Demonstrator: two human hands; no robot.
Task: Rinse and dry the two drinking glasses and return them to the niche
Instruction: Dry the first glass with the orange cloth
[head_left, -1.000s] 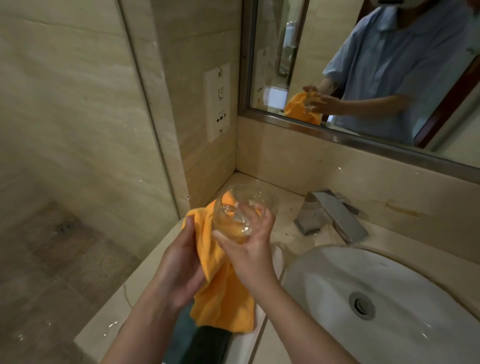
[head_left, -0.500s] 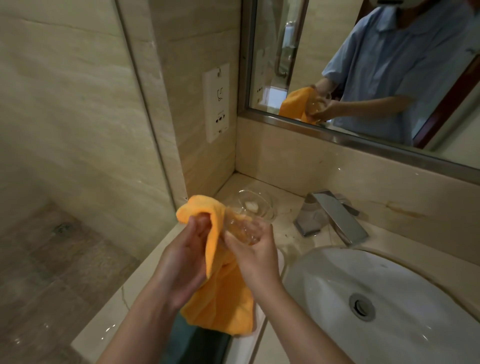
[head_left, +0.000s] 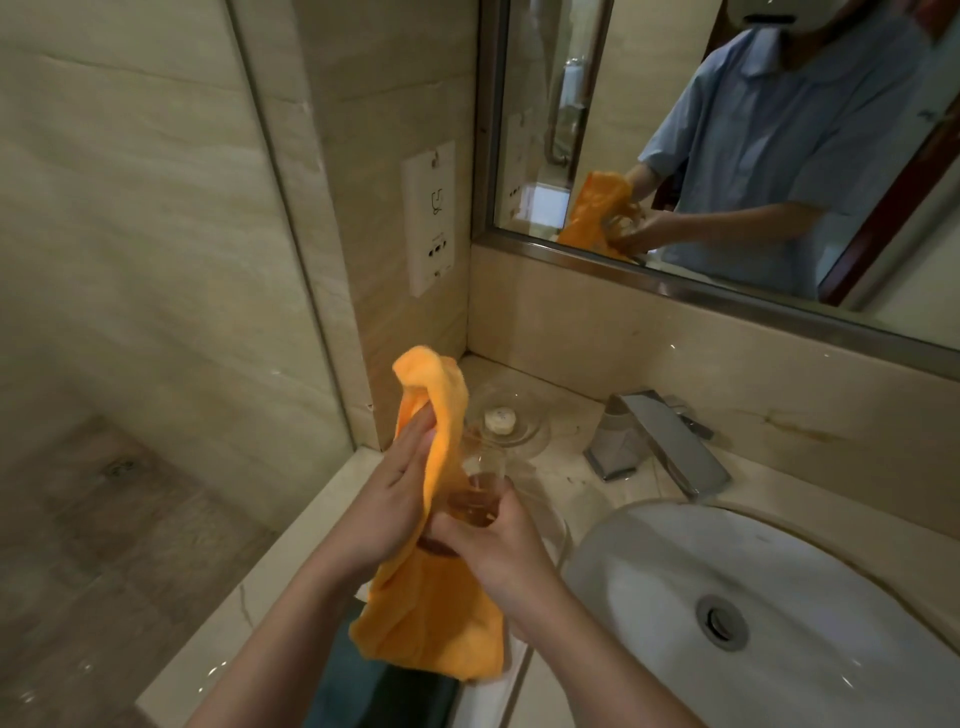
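Observation:
A clear drinking glass (head_left: 480, 486) is held over the counter's left end, with my right hand (head_left: 493, 545) gripping its lower part. An orange cloth (head_left: 441, 608) wraps the glass's left side and hangs down below both hands. My left hand (head_left: 395, 499) holds the cloth against the glass, fingers reaching up into the raised fold of the cloth. The second glass and the niche are not in view.
A glass soap dish (head_left: 511, 423) with a small white soap sits in the counter's back corner. A chrome faucet (head_left: 660, 444) stands behind the white sink (head_left: 779, 639). A mirror (head_left: 727, 130) covers the wall above; a wall socket plate (head_left: 430, 215) is at left.
The glass has turned from mouth-up toward me to a more upright hold. The cloth's top fold has risen higher beside the glass, with my left hand sliding up along it.

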